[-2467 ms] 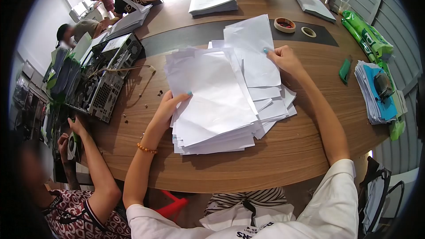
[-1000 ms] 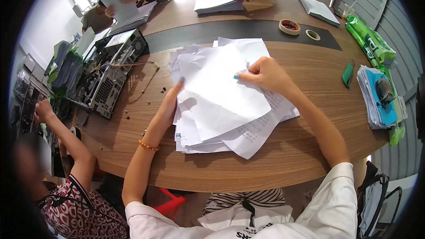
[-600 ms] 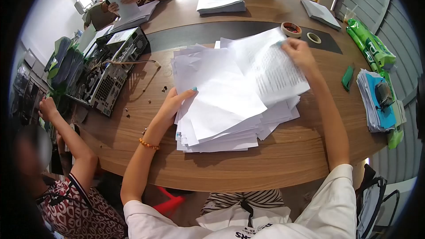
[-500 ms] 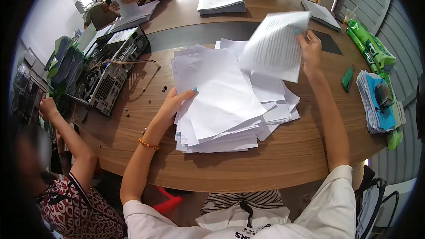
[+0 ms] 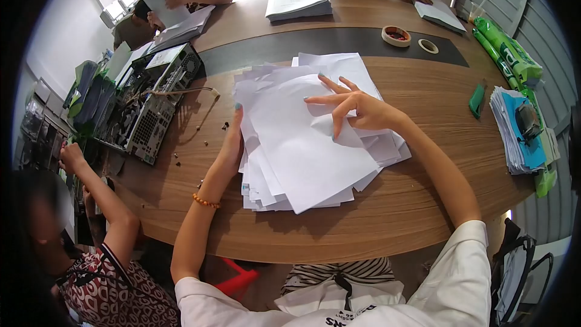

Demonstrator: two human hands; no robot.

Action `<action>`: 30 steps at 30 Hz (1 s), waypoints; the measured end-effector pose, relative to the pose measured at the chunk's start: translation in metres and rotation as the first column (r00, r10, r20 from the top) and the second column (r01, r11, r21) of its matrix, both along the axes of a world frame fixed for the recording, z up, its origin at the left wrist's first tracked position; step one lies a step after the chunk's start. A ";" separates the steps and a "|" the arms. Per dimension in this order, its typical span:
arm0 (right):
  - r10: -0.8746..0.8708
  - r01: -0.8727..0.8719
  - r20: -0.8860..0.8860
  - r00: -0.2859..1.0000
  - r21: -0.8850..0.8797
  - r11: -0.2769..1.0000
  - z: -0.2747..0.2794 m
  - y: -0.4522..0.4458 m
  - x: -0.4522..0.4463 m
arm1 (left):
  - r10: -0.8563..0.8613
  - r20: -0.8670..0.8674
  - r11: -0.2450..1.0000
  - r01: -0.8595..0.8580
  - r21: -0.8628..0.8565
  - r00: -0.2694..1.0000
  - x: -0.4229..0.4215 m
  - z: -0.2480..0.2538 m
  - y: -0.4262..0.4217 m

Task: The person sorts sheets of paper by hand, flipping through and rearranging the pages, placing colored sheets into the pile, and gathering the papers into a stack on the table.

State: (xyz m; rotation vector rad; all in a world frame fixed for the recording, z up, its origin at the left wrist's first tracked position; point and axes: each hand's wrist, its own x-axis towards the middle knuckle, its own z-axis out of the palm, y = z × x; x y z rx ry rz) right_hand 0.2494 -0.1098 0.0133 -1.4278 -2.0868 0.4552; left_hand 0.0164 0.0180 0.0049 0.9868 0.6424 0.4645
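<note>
A loose stack of white paper (image 5: 302, 145) lies on the wooden table, its sheets fanned at uneven angles. My left hand (image 5: 231, 139) rests upright along the stack's left edge, thumb up, fingers mostly hidden beside the sheets. On the top sheet, my right hand (image 5: 357, 108) has its fingers spread and presses the paper, which creases under them. A second layer of paper (image 5: 345, 66) shows behind and to the right of the top sheet.
An opened computer case (image 5: 151, 109) with a cable and small screws stands left. Tape rolls (image 5: 396, 36), a green cutter (image 5: 477, 100), green packages (image 5: 508, 54) and clipped papers (image 5: 514, 133) lie right. Another paper stack (image 5: 298, 3) is across the table; co-workers sit left and opposite.
The printed sheet my right hand held up is gone from the air; that hand is now down on the stack. My left thumb has moved to the edge. A co-worker's hand reached the far-right papers.
</note>
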 end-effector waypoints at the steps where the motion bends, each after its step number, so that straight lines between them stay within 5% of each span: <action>1: -0.020 0.020 -0.005 1.000 0.036 0.999 0.000 0.001 -0.002 | -0.020 -0.009 0.999 0.021 0.035 1.000 0.000 0.001 -0.001; 3: -0.049 0.046 0.030 0.998 0.107 0.993 -0.002 0.003 -0.011 | -0.039 -0.017 0.997 0.040 0.069 0.999 -0.001 0.000 0.000; 6: -0.109 0.124 -0.347 0.931 0.023 0.992 -0.007 0.006 -0.028 | -0.092 -0.188 0.936 0.149 0.319 0.978 -0.001 -0.004 0.002; 9: -0.185 0.225 -0.241 0.953 0.152 0.962 -0.006 0.007 -0.026 | -0.072 -0.197 0.919 0.142 0.368 0.978 -0.002 -0.009 0.003; 12: -0.482 0.572 -0.452 0.751 0.081 0.816 -0.011 0.012 0.002 | -0.086 -0.173 0.919 0.145 0.368 0.981 -0.002 -0.009 0.004; 14: -0.692 0.686 -0.150 0.706 0.387 0.616 -0.041 0.011 0.045 | -0.070 -0.266 0.906 0.173 0.386 0.961 0.001 -0.004 0.001; 15: -0.736 0.695 -0.063 0.675 0.392 0.603 -0.050 0.006 0.059 | -0.071 -0.332 0.900 0.204 0.385 0.941 0.001 -0.006 0.003; 16: -0.759 0.733 -0.008 0.651 0.266 0.626 -0.035 -0.003 0.056 | -0.064 -0.275 0.900 0.174 0.399 0.959 0.000 -0.007 0.002; 17: -0.773 0.785 -0.138 0.619 0.130 0.605 -0.045 -0.002 0.066 | -0.059 -0.219 0.899 0.147 0.413 0.974 0.000 -0.009 0.001; 20: -0.771 0.794 -0.238 0.591 0.004 0.608 -0.050 0.005 0.076 | -0.121 -0.143 0.905 0.168 0.390 0.982 -0.002 -0.011 0.006; 22: -0.706 0.753 -0.453 0.544 -0.107 0.649 -0.050 0.006 0.072 | -0.151 -0.141 0.907 0.194 0.374 0.978 -0.001 -0.015 0.010; 26: -0.665 0.701 -0.516 0.540 -0.161 0.695 -0.048 0.008 0.079 | -0.131 -0.136 0.915 0.172 0.364 0.982 -0.004 -0.013 0.006; 28: -0.627 0.672 -0.486 0.609 -0.103 0.733 -0.060 0.009 0.096 | -0.139 -0.095 0.912 0.164 0.375 0.986 -0.006 -0.013 0.006; 30: -0.705 0.724 -0.224 0.673 0.005 0.689 -0.062 0.008 0.112 | -0.196 -0.011 0.901 0.184 0.393 0.981 -0.001 -0.019 0.008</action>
